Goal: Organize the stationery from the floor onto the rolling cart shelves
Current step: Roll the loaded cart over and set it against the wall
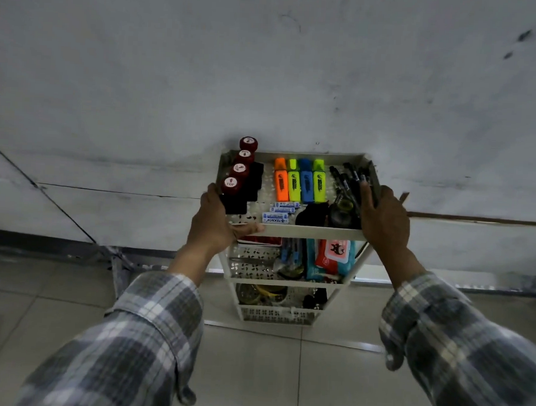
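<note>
My left hand (213, 221) has a closed grip on the front left corner of the top shelf of a white perforated plastic rolling cart (293, 230), thumb lying along the front rim. My right hand (384, 218) is clamped over the shelf's right rim, fingers curled inside it. Both arms wear grey and white plaid shirt sleeves (122, 350).

Stationery already fills the top shelf. Beside my left hand stands a row of four dark red round stamps (239, 170) with white caps marked TOP, next to black rectangular blocks (245, 189). In the middle lie four highlighters side by side, orange, yellow, blue and green (300, 184). In front of them sit small white and blue erasers (275, 217). Near my right hand lie black pens (347, 183) and dark round rolls, possibly tape (340, 216).

The middle shelf holds blue pens (290, 250) and a teal and red soft packet (330, 259). The lowest shelf holds dim items I cannot identify.

The cart stands on a pale tiled floor (251, 372) against a scuffed white wall (268, 63).
</note>
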